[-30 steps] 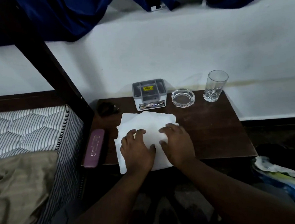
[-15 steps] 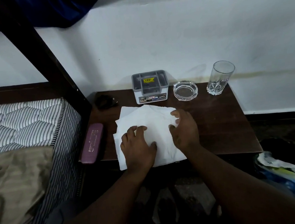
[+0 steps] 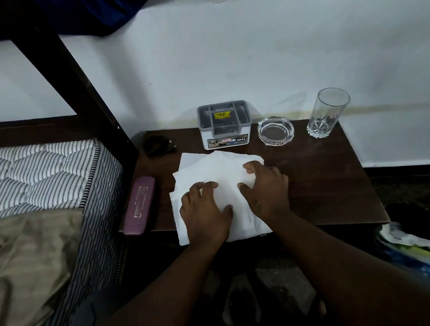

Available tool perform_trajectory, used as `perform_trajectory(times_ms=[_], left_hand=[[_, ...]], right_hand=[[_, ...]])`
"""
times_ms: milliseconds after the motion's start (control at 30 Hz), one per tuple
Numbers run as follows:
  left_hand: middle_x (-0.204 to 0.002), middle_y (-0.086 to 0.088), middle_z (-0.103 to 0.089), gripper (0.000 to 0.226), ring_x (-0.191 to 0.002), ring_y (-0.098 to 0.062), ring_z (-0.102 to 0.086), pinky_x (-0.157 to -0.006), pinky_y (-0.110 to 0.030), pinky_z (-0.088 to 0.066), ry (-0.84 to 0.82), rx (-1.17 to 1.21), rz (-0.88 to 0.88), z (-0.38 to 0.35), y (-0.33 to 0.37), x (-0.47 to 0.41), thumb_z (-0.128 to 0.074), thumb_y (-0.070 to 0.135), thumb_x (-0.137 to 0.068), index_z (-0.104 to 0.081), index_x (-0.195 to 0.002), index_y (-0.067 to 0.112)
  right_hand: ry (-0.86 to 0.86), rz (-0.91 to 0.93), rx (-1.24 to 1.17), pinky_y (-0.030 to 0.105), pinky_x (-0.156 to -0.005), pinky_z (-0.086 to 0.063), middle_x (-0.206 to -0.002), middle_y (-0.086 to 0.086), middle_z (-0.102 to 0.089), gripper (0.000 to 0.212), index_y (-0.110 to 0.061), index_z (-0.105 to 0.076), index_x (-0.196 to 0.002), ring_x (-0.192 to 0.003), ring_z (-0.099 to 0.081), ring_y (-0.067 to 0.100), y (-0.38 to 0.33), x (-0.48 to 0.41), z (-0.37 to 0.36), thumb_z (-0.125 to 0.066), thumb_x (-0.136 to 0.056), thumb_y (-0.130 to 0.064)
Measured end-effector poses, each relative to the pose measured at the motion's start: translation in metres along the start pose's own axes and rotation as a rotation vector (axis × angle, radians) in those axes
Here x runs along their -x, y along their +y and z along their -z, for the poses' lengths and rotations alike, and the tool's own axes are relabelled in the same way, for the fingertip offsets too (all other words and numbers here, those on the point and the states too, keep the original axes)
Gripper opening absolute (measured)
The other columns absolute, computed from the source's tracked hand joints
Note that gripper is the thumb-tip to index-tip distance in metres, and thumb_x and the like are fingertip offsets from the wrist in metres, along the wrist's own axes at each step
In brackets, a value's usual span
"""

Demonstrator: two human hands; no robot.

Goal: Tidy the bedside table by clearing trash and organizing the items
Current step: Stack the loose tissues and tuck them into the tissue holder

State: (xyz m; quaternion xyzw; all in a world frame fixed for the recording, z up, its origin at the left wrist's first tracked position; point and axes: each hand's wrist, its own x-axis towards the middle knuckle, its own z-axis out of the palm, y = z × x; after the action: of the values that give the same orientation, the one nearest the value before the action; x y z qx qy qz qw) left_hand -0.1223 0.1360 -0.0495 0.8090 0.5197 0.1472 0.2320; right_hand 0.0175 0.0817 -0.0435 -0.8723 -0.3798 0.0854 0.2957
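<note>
**2 hands on the white sheets at the table's front edge**

At far left is the bed (image 3: 37, 174), its striped mattress partly under a rumpled tan cloth (image 3: 23, 257). A dark bed post (image 3: 74, 84) slants up between the bed and the table. A purple case (image 3: 140, 206) lies lengthwise along the left edge of the dark wooden table (image 3: 326, 179), just beside the mattress. Behind it, near the wall, sits a small black object (image 3: 156, 145), too dark to make out.

The white sheets (image 3: 209, 171) lie in a loose, fanned stack at the front of the table, left of its middle, with their near edge hanging over the front. The left hand (image 3: 205, 215) lies palm down on the stack. Its fingers are spread and only slightly bent, its thumb points right, and it presses the paper flat without gripping anything. The right hand (image 3: 265, 192) rests on the right side of the stack, fingers bent, with fingertips at the far right corner and thumb on the paper. Whether it pinches a sheet I cannot tell. The 2 hands are near each other but apart.

Behind the sheets, by the wall, stands a grey-topped organiser box (image 3: 223, 124). Right of it sits a glass ashtray (image 3: 275, 131), then an upright drinking glass (image 3: 328, 115) at the back right corner. On the floor right of the table lie crumpled wrappers (image 3: 416, 252) in white, yellow and blue.
</note>
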Motion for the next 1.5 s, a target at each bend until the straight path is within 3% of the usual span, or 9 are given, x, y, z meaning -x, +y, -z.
perform_trajectory(times_ms=[300, 533, 767, 833, 967, 1167, 1300, 1367, 1500], left_hand=[[-0.15, 0.005, -0.046, 0.062, -0.138, -0.024, -0.036, -0.112, -0.043, -0.034, -0.001, 0.019, 0.002, -0.004, -0.005, -0.004, -0.076, 0.045, -0.078, -0.051, -0.135, 0.036], [-0.15, 0.004, -0.048, 0.066, -0.138, -0.025, -0.039, -0.113, -0.044, -0.034, 0.017, 0.059, 0.007, -0.001, -0.003, -0.006, -0.075, 0.046, -0.079, -0.05, -0.138, 0.033], [-0.145, 0.0, -0.054, 0.075, -0.134, -0.025, -0.048, -0.117, -0.045, -0.036, 0.202, 0.434, 0.078, 0.026, -0.008, -0.025, -0.079, 0.045, -0.079, -0.048, -0.143, 0.023], [-0.139, 0.004, -0.056, 0.082, -0.128, -0.017, -0.053, -0.11, -0.043, -0.045, 0.101, 0.685, 0.126, 0.036, -0.012, -0.031, -0.081, 0.047, -0.074, -0.042, -0.144, 0.031], [-0.12, -0.002, -0.074, 0.084, -0.112, -0.015, -0.071, -0.093, -0.03, -0.056, -0.18, 1.034, 0.145, 0.044, -0.016, -0.033, -0.088, 0.037, -0.072, -0.045, -0.144, 0.03], [-0.114, -0.014, -0.078, 0.03, -0.098, -0.024, -0.076, -0.078, -0.031, -0.06, -0.382, 1.272, 0.17, 0.043, -0.015, -0.025, -0.075, 0.008, -0.089, -0.071, -0.118, 0.007], [-0.113, -0.012, -0.078, 0.022, -0.097, -0.024, -0.076, -0.077, -0.034, -0.062, -0.338, 1.352, 0.247, 0.04, -0.013, -0.023, -0.07, 0.005, -0.092, -0.073, -0.113, 0.008], [-0.114, -0.013, -0.077, 0.025, -0.1, -0.027, -0.074, -0.081, -0.037, -0.061, -0.265, 1.31, 0.281, 0.037, -0.016, -0.025, -0.067, 0.001, -0.094, -0.069, -0.119, 0.003], [-0.121, -0.016, -0.074, 0.029, -0.112, -0.035, -0.07, -0.1, -0.051, -0.056, -0.182, 1.173, 0.267, 0.031, -0.022, -0.027, -0.066, 0.0, -0.096, -0.064, -0.124, 0.002]], right_hand=[[-0.001, -0.029, -0.136, 0.038, -0.097, -0.033, -0.098, -0.012, -0.059, 0.045, -0.032, -0.06, -0.124, -0.109, -0.056, 0.021, -0.014, -0.009, -0.012, -0.075, -0.082, -0.031], [0.02, -0.022, -0.316, 0.035, -0.095, -0.048, -0.091, -0.013, -0.06, 0.037, -0.03, -0.066, -0.117, -0.099, -0.066, 0.012, -0.02, -0.008, -0.008, -0.075, -0.083, -0.019], [-0.158, -0.015, -0.79, 0.006, -0.07, -0.043, -0.095, 0.008, -0.059, 0.033, -0.009, -0.071, -0.114, -0.077, -0.053, -0.003, -0.03, -0.01, 0.033, -0.075, -0.083, 0.003], [-0.214, 0.015, -0.849, 0.012, -0.076, -0.047, -0.106, 0.016, -0.068, 0.032, -0.013, -0.071, -0.113, -0.086, -0.057, 0.001, -0.03, -0.007, 0.048, -0.076, -0.084, 0.0], [-0.305, -0.004, -1.055, 0.047, -0.093, -0.054, -0.115, 0.02, -0.072, 0.032, -0.015, -0.071, -0.112, -0.099, -0.067, 0.03, -0.026, -0.002, 0.066, -0.075, -0.084, 0.002], [-0.278, -0.166, -1.256, 0.04, -0.086, -0.061, -0.098, 0.005, -0.077, 0.042, -0.004, -0.063, -0.125, -0.095, -0.072, 0.026, -0.02, 0.002, 0.074, -0.07, -0.086, 0.007], [-0.304, -0.569, -1.364, 0.051, -0.1, -0.054, -0.118, 0.017, -0.071, 0.038, -0.001, -0.061, -0.13, -0.106, -0.068, 0.034, -0.019, 0.004, 0.068, -0.066, -0.095, -0.016], [-0.382, -0.759, -1.351, 0.042, -0.087, -0.057, -0.106, 0.012, -0.071, 0.031, -0.008, -0.062, -0.125, -0.091, -0.068, 0.025, -0.017, 0.011, 0.065, -0.061, -0.099, -0.025], [-0.349, -0.831, -1.27, 0.035, -0.076, -0.058, -0.122, 0.012, -0.071, 0.031, -0.005, -0.064, -0.129, -0.098, -0.069, 0.025, -0.012, 0.018, 0.053, -0.057, -0.101, -0.015]])
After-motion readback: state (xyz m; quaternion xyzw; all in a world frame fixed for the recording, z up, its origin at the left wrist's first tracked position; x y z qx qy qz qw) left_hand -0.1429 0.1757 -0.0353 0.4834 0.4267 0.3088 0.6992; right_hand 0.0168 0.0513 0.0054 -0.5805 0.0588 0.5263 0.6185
